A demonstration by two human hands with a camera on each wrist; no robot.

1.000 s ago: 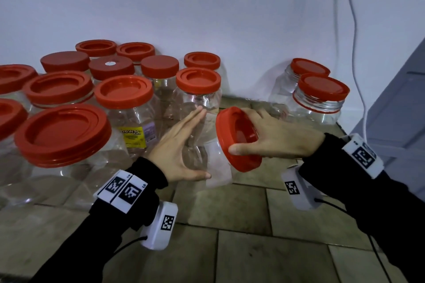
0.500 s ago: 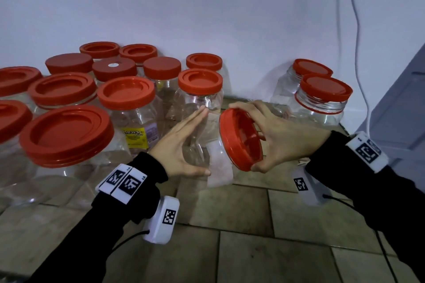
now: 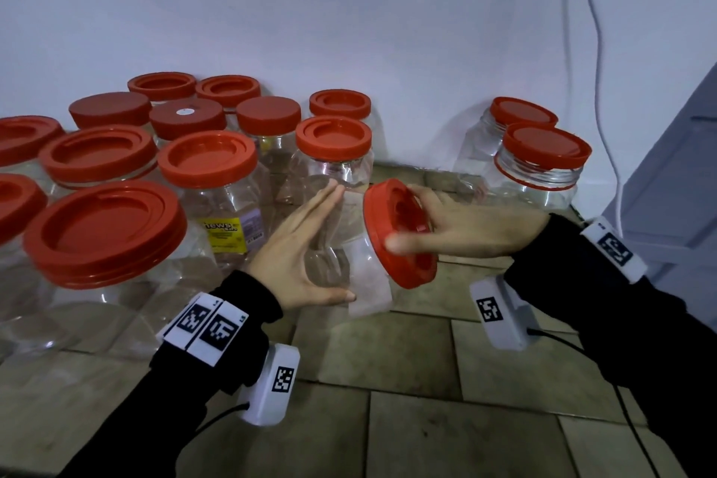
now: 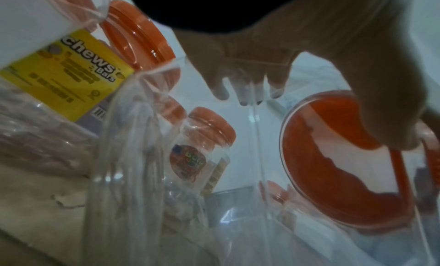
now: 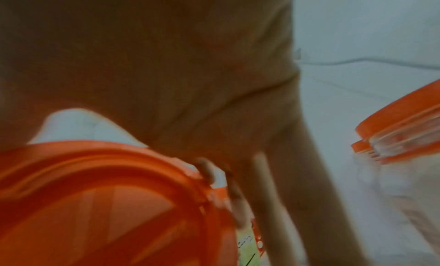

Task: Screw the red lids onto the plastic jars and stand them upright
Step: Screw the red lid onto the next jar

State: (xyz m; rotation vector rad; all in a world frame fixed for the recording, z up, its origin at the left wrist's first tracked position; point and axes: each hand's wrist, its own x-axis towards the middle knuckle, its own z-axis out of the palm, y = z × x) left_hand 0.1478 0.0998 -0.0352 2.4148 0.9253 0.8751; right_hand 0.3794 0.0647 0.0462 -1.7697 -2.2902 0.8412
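A clear plastic jar (image 3: 366,283) with a white label lies tilted on its side above the tiled floor, mouth toward the right. My left hand (image 3: 306,248) grips its body, fingers along the far side and thumb under the near side. A red lid (image 3: 407,272) sits on the jar's mouth. My right hand (image 3: 465,229) grips that lid, thumb across the front rim and fingers over the top. From the left wrist, the lid (image 4: 333,185) shows through the jar wall under my left hand (image 4: 250,63). The blurred right wrist view shows the lid (image 5: 107,204) below my right hand (image 5: 166,72).
Several lidded jars (image 3: 209,159) stand upright at the left, back to the wall. Two more lidded jars (image 3: 543,151) stand at the back right. A white cable (image 3: 597,50) hangs down the wall beside a grey panel (image 3: 679,186). Tiled floor (image 3: 388,419) lies in front.
My right hand has turned on the lid: half a second ago its fingers arched over the top with the thumb underneath, now the thumb lies across the front rim. The left hand keeps the jar still.
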